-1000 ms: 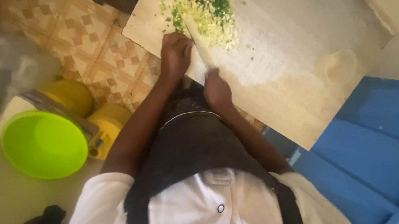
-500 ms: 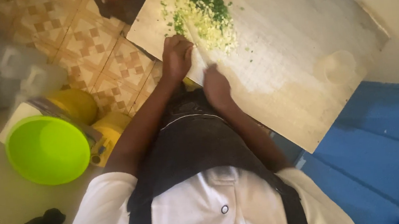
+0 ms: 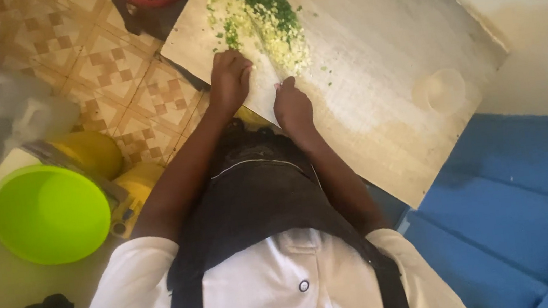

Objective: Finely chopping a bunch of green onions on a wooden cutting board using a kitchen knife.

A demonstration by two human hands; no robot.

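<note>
I am watching through one head-worn camera that is looking steeply down from close above the person's chest, facing forward over the table (image 3: 384, 93) and the tiled floor (image 3: 71, 60) at left.

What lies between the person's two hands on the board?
In the head view, a broad pale knife blade lies between the left hand and right hand, beside the chopped greens on the board.

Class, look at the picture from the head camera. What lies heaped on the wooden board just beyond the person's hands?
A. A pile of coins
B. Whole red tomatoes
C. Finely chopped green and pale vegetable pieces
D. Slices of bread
C: a heap of chopped greens lies on the wooden board, just past the left hand and the right hand.
</note>
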